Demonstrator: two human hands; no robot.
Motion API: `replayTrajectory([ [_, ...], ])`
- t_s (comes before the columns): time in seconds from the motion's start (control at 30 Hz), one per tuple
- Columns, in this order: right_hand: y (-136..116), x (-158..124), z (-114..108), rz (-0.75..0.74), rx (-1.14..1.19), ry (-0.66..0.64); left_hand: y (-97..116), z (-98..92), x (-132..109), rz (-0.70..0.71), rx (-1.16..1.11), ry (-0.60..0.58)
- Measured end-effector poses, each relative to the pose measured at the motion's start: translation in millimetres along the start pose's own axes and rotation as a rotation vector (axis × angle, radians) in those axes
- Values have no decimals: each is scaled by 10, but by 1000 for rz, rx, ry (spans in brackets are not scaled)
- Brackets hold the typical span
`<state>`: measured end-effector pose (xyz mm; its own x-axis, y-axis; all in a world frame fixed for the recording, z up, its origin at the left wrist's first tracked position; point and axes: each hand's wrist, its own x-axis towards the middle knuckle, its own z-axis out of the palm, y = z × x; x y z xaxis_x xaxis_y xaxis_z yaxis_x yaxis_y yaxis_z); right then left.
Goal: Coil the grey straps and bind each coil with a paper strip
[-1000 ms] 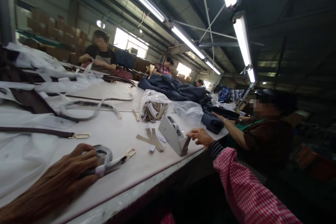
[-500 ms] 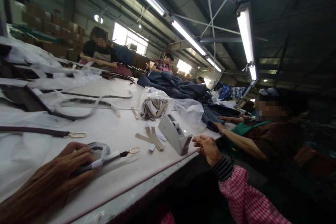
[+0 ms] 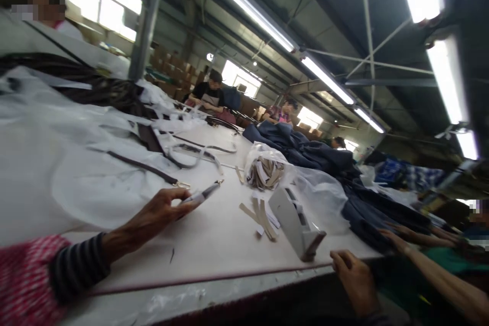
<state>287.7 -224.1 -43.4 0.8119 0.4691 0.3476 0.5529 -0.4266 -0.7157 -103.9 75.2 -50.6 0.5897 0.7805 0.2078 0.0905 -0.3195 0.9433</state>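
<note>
Gripping a dark, wrapped strap (image 3: 199,197) between thumb and fingers, the left hand (image 3: 162,209) is holding it just above the near left part of the tabletop (image 3: 214,249), its metal-tipped end pointing to the far right. The right hand (image 3: 349,270) is hovering by the near edge, fingers curled inward; whether it is pinching anything, I cannot tell. A grey tape dispenser (image 3: 284,214) is standing just left of it, blocking the direct way to some loose tan strips (image 3: 262,216). Behind these, a clear bag (image 3: 263,168) is holding a bundle of more strips, and crumpled plastic (image 3: 324,193) is spreading to its right. Dark blue fabric (image 3: 301,150) is filling the far right, where a co-worker's hands (image 3: 399,242) are resting on its near end. On the left, a brown strap (image 3: 141,165) with a metal clip is lying on plastic sheeting (image 3: 103,193), just beyond the left hand. A curled strap (image 3: 191,158) is lying farther back, and a metal post (image 3: 147,25) is rising at the far left, past heaped dark straps (image 3: 99,86).
</note>
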Motion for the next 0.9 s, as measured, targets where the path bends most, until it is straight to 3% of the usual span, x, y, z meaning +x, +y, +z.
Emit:
replayTrajectory([
  [0.07, -107, -111, 190, 30, 123, -56, -7, 16, 18, -27, -11, -29],
  [0.13, -368, -324, 493, 76, 314, -236, -34, 38, 32, -9, -6, -7],
  [0.23, -988, -738, 1026, 74, 537, -521, -74, 73, 31, 56, 39, 56],
  [0.33, -1630, -1024, 1512, 24, 685, -669, -91, 96, 16, 40, 59, 87],
  [0.43, -2047, -1085, 1869, -4, 797, -750, -89, 103, 3, 55, 85, 96],
  [0.6, -2215, -1021, 2109, 28, 810, -744, -113, 108, -10, 101, 116, 141],
  [0.9, -2105, -1024, 2138, 67, 800, -785, -124, 109, -96, 133, 225, 105],
])
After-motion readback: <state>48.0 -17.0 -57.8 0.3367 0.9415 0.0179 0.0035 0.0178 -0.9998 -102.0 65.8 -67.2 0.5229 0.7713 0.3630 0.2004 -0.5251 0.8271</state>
